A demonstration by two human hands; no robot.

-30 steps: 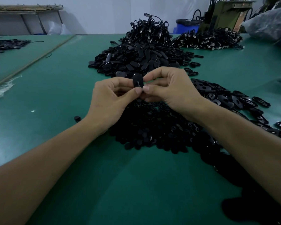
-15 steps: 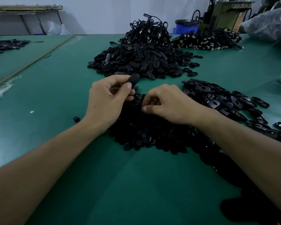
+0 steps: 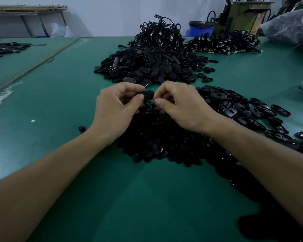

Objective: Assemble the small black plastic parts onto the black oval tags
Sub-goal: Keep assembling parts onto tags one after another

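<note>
My left hand (image 3: 115,109) pinches a black oval tag (image 3: 148,94) between thumb and fingers, just above the table. My right hand (image 3: 180,105) is right beside the tag's right end, fingers curled, its thumb and forefinger pinching a small black part that barely shows. Under both hands lies a heap of small black plastic parts (image 3: 156,142). Loose oval tags (image 3: 234,109) with their open side up spread out to the right. A bigger mound of oval tags (image 3: 147,67) lies just beyond my hands.
The green table (image 3: 59,95) carries a tangle of black cords (image 3: 157,34) behind the mound and another pile (image 3: 226,43) at the far right. One stray small part (image 3: 81,128) lies left of my wrist. Plastic bags (image 3: 290,27) sit at the right edge.
My right hand has risen from the heap of small parts and come up to the tag. My left hand has lowered the tag and turned it toward the right hand.
</note>
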